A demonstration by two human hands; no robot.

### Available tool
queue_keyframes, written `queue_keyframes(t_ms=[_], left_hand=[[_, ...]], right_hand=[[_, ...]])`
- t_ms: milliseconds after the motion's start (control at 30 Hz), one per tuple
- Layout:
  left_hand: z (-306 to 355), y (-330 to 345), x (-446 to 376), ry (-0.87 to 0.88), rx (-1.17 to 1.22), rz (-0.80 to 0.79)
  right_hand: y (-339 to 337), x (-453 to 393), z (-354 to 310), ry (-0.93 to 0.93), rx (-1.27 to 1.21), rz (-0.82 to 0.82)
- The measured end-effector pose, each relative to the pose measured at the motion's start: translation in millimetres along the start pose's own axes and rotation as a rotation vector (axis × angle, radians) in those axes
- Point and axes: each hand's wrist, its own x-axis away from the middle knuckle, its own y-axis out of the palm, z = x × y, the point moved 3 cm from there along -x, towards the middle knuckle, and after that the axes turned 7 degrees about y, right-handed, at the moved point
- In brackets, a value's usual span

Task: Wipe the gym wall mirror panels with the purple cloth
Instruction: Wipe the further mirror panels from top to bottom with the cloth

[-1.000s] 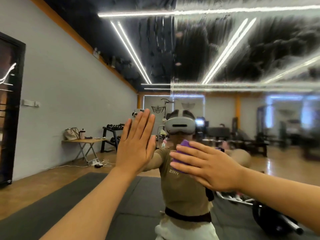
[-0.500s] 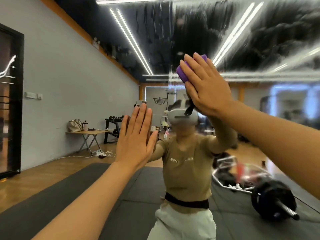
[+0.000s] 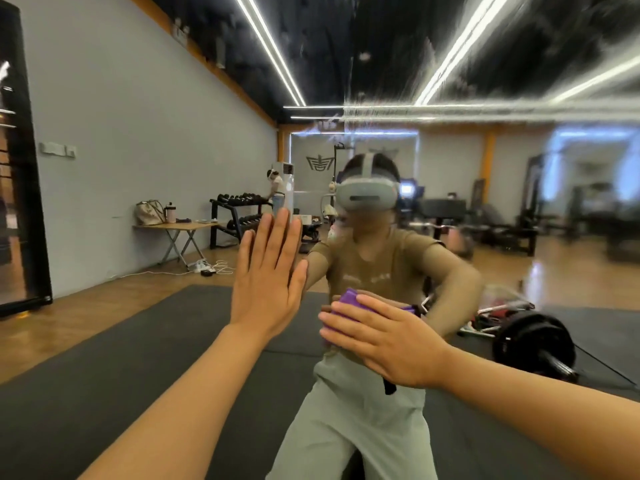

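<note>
- Mirror [image 3: 485, 81] fills my view, its upper glass streaked and smeared, its lower part reflecting the gym.
- My left hand [image 3: 268, 289] lies flat on the glass, fingers straight and close together, pointing up; that grip is spread and holds nothing.
- My right hand [image 3: 388, 341] presses the purple cloth [image 3: 348, 301] against the mirror with straight fingers pointing left; this grip is spread over the cloth, not pinching it.
- The cloth sits low on the panel, just right of my left hand, only its upper edge and a corner showing past my fingers.
- In the reflection I see a person in a grey headset [image 3: 367, 194], tan shirt and pale trousers, on a dark floor mat [image 3: 104, 375].
- A barbell [image 3: 533, 344] lies on the mat at the right.
- A folding desk [image 3: 180, 226] by the left wall carries a bag [image 3: 149, 213] and a bottle, with a dumbbell rack [image 3: 239, 211] just beyond.
</note>
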Motion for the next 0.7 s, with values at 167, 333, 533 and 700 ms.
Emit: queue_keyframes(t_ms=[167, 333, 533, 700], left_hand=[[-1, 4, 0, 0.001, -0.001, -0.007], [-3, 5, 1, 0.001, 0.015, -0.009], [3, 3, 2, -0.016, 0.003, -0.019], [17, 2, 1, -0.105, 0.022, -0.004]], right_hand=[[-2, 1, 18, -0.170, -0.008, -0.018], [-41, -42, 113, 0.099, -0.038, 0.112], [-65, -67, 177, 0.558, -0.036, 0.300], [-42, -48, 112, 0.467, -0.067, 0.298]])
